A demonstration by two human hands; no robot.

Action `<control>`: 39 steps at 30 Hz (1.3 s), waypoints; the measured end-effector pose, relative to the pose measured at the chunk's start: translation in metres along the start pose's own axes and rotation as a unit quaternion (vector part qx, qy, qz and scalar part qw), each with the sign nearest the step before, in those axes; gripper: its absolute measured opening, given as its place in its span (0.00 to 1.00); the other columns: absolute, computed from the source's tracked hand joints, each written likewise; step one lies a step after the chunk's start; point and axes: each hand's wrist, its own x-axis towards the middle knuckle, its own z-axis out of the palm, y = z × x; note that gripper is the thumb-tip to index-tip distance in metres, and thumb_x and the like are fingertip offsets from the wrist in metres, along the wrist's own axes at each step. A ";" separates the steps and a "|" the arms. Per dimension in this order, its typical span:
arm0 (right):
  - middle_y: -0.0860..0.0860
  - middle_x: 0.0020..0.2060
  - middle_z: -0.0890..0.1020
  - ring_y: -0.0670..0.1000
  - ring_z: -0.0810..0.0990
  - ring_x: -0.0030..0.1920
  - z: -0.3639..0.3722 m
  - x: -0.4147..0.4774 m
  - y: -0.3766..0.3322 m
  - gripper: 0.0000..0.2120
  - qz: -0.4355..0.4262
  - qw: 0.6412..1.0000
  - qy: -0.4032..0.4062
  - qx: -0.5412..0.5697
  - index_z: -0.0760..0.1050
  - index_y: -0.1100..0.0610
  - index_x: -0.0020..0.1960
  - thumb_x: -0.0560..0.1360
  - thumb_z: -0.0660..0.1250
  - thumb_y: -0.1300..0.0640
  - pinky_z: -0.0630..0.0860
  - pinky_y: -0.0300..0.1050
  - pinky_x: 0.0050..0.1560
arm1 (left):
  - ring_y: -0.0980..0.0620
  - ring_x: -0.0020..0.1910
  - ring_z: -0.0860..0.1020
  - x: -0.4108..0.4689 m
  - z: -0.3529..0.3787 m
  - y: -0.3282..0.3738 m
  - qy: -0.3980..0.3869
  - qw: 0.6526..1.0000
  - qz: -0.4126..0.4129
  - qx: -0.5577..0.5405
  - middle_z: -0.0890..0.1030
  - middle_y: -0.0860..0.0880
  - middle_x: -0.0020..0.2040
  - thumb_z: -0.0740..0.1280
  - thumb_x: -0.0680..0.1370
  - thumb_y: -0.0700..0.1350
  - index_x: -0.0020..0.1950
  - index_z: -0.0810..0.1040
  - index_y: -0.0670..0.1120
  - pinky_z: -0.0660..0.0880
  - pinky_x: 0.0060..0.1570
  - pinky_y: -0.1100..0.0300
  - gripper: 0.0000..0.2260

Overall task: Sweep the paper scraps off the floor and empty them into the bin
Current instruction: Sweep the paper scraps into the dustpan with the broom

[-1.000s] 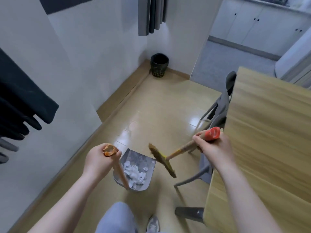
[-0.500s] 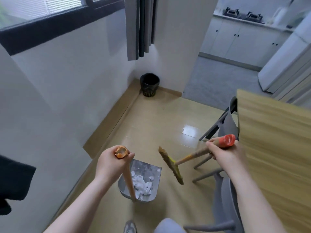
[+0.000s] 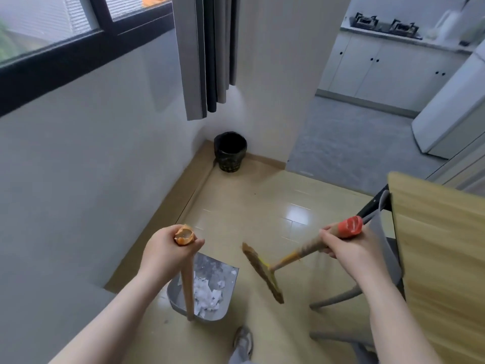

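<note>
My left hand grips the top of a wooden handle whose grey metal dustpan hangs just above the floor. White paper scraps lie heaped in the pan. My right hand grips the red-capped handle of a short broom, its brush head lifted off the floor to the right of the pan. A black bin stands in the far corner under a grey curtain, well ahead of both hands.
A white wall with a beige skirting runs along the left. A wooden table and a grey chair crowd the right side. Beige tiled floor stretches to the bin. My shoe is at the bottom. A kitchen opens at far right.
The view has lifted and moved forward: the bin and window now show larger. Both hands carry the dustpan and broom along in the same pose.
</note>
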 end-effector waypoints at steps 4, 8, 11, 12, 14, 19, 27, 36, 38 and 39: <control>0.57 0.32 0.84 0.63 0.84 0.40 0.005 0.072 -0.030 0.14 -0.001 1.000 -0.016 0.015 0.79 0.54 0.42 0.62 0.68 0.46 0.81 0.65 0.46 | 0.50 0.34 0.79 0.068 0.006 0.021 0.012 1.000 -0.002 0.005 0.80 0.51 0.29 0.75 0.69 0.51 0.32 0.79 0.49 0.76 0.37 0.53 0.10; 0.55 0.31 0.84 0.61 0.84 0.39 0.020 0.134 -0.063 0.08 0.013 0.999 0.002 0.038 0.80 0.51 0.41 0.64 0.70 0.48 0.82 0.62 0.47 | 0.48 0.33 0.78 0.138 0.009 0.039 0.015 1.000 0.010 0.012 0.80 0.49 0.29 0.74 0.69 0.53 0.33 0.78 0.47 0.77 0.37 0.50 0.12; 0.54 0.31 0.85 0.59 0.85 0.38 0.040 0.183 -0.085 0.05 0.021 0.998 0.011 0.053 0.81 0.54 0.37 0.66 0.72 0.52 0.82 0.60 0.49 | 0.47 0.33 0.78 0.196 0.012 0.049 0.016 0.999 0.030 0.020 0.80 0.47 0.30 0.72 0.69 0.55 0.34 0.77 0.45 0.77 0.37 0.48 0.14; 0.54 0.32 0.85 0.59 0.85 0.38 0.047 0.198 -0.093 0.04 0.018 0.998 0.014 0.054 0.81 0.53 0.36 0.67 0.73 0.53 0.82 0.60 0.49 | 0.47 0.33 0.78 0.215 0.013 0.055 0.014 0.999 0.038 0.021 0.79 0.47 0.30 0.72 0.68 0.56 0.34 0.76 0.45 0.77 0.37 0.49 0.15; 0.54 0.32 0.85 0.59 0.85 0.39 0.063 0.228 -0.113 0.03 0.007 0.998 0.019 0.055 0.82 0.49 0.35 0.68 0.73 0.54 0.82 0.59 0.49 | 0.47 0.32 0.78 0.259 0.018 0.063 0.005 0.998 0.052 0.016 0.79 0.47 0.30 0.71 0.68 0.57 0.34 0.76 0.44 0.76 0.36 0.50 0.16; 0.57 0.33 0.83 0.62 0.81 0.38 0.075 0.289 -0.167 0.11 -0.034 0.997 0.038 0.059 0.81 0.41 0.33 0.70 0.74 0.55 0.73 0.45 0.36 | 0.48 0.34 0.77 0.346 0.024 0.096 -0.016 0.997 0.068 0.021 0.79 0.46 0.30 0.73 0.69 0.54 0.34 0.76 0.44 0.75 0.36 0.49 0.15; 0.45 0.29 0.83 0.55 0.83 0.37 0.072 0.412 -0.197 0.06 -0.046 0.995 0.057 0.061 0.82 0.44 0.36 0.69 0.75 0.53 0.79 0.49 0.41 | 0.49 0.35 0.78 0.451 0.057 0.153 -0.040 0.994 0.091 0.042 0.79 0.49 0.31 0.73 0.69 0.53 0.35 0.77 0.45 0.75 0.38 0.50 0.13; 0.51 0.31 0.84 0.56 0.83 0.39 0.049 0.590 -0.250 0.07 -0.048 0.998 0.007 0.033 0.80 0.50 0.35 0.69 0.76 0.50 0.77 0.48 0.43 | 0.49 0.35 0.78 0.551 0.093 0.241 0.021 0.996 0.065 0.053 0.79 0.49 0.31 0.70 0.66 0.53 0.34 0.77 0.46 0.74 0.37 0.53 0.10; 0.51 0.30 0.83 0.56 0.83 0.38 0.050 0.621 -0.263 0.08 -0.055 0.998 0.003 0.025 0.80 0.51 0.36 0.68 0.75 0.48 0.79 0.50 0.45 | 0.48 0.35 0.78 0.566 0.097 0.260 0.035 0.996 0.067 0.052 0.80 0.48 0.32 0.73 0.68 0.48 0.35 0.78 0.45 0.75 0.36 0.52 0.08; 0.51 0.30 0.83 0.56 0.83 0.38 0.050 0.635 -0.270 0.09 -0.061 0.998 -0.002 0.022 0.80 0.52 0.37 0.67 0.75 0.48 0.79 0.50 0.45 | 0.48 0.35 0.78 0.576 0.101 0.269 0.043 0.996 0.064 0.049 0.80 0.48 0.32 0.73 0.69 0.47 0.35 0.78 0.45 0.75 0.36 0.52 0.08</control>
